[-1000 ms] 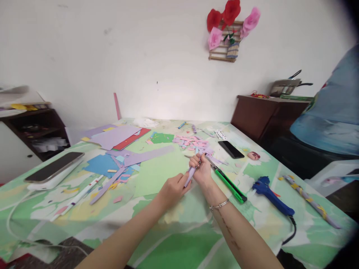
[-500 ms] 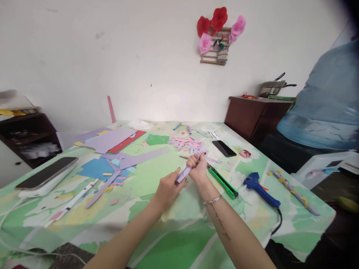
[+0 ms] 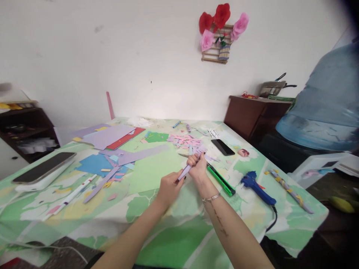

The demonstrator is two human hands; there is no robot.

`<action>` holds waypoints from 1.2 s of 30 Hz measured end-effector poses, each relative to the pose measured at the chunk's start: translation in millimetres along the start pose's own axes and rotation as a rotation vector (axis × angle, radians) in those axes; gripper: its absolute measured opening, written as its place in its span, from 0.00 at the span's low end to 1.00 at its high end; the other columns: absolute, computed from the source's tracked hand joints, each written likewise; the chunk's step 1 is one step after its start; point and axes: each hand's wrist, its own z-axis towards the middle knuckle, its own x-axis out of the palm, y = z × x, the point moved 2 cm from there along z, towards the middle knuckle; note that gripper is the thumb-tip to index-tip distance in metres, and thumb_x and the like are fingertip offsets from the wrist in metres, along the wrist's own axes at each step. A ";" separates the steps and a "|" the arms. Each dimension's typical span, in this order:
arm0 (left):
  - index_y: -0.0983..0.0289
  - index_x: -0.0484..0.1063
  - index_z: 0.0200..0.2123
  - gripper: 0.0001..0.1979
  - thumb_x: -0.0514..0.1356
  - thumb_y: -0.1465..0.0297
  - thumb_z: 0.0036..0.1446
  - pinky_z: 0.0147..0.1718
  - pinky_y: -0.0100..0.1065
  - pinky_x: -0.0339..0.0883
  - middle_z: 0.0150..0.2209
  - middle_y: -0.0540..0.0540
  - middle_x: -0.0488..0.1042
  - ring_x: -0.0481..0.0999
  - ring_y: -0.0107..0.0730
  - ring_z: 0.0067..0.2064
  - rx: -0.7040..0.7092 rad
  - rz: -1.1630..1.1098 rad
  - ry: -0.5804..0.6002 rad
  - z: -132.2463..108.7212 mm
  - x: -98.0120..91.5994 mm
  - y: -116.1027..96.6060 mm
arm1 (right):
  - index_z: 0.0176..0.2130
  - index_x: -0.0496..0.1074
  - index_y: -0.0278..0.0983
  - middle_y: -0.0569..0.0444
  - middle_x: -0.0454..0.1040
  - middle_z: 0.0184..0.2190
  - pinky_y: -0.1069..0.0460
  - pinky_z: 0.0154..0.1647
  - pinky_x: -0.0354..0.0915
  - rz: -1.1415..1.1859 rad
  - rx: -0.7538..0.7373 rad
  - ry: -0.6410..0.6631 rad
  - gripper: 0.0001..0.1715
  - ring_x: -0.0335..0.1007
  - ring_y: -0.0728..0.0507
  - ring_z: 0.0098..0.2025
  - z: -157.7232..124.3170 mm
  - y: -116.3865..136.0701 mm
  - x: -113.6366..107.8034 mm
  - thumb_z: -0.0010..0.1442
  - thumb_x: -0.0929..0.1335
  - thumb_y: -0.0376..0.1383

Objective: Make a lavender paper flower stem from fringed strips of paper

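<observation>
A narrow lavender paper strip, rolled or folded, slants between my two hands above the table. My left hand is closed on its lower end. Higher up, my right hand wraps its fingers round the upper part and hides much of it. Just beyond my right hand a pointed metal blade sticks out; the rest of that tool is covered. A green utility knife lies to the right of my right hand. Under and behind my left hand is a light green paper sheet.
Pink paper scraps and a black phone lie farther back. A blue glue gun and a decorated stick are on the right. Coloured sheets, a blue paper and another phone on a white box are left.
The lavender strip has turned in my hands and now shows a narrower side. Both hands keep hold of it in nearly the same place. The view has shifted slightly.
</observation>
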 end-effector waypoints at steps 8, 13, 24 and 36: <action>0.70 0.71 0.46 0.19 0.57 0.64 0.54 0.38 0.38 0.72 0.39 0.63 0.76 0.78 0.36 0.34 -0.355 -0.779 0.241 1.5 -3.1 7.3 | 0.18 0.45 0.38 0.67 0.35 0.14 0.59 0.09 0.39 0.025 -0.009 0.000 0.29 0.29 0.54 0.13 7.3 10.2 -5.2 0.66 0.48 0.48; 0.70 0.72 0.45 0.16 0.53 0.70 0.56 0.35 0.38 0.73 0.35 0.60 0.77 0.78 0.33 0.32 -0.268 -0.629 0.196 -1.2 -3.1 10.0 | 0.19 0.48 0.38 0.67 0.35 0.14 0.59 0.09 0.40 0.068 0.028 0.019 0.29 0.31 0.54 0.13 7.3 8.5 -5.3 0.66 0.49 0.49; 0.64 0.70 0.49 0.17 0.50 0.74 0.59 0.36 0.32 0.72 0.31 0.54 0.78 0.77 0.28 0.30 0.230 -0.158 0.075 -7.6 -2.9 7.6 | 0.22 0.53 0.37 0.67 0.39 0.15 0.61 0.11 0.45 0.194 0.160 0.250 0.25 0.37 0.55 0.12 0.1 14.6 0.4 0.66 0.53 0.47; 0.64 0.69 0.40 0.11 0.48 0.72 0.59 0.31 0.30 0.67 0.27 0.53 0.75 0.75 0.30 0.28 0.063 0.109 -0.004 -5.7 -3.1 7.3 | 0.22 0.55 0.37 0.66 0.42 0.13 0.59 0.15 0.49 -0.012 0.024 0.347 0.27 0.38 0.54 0.14 -11.3 18.3 12.0 0.62 0.54 0.52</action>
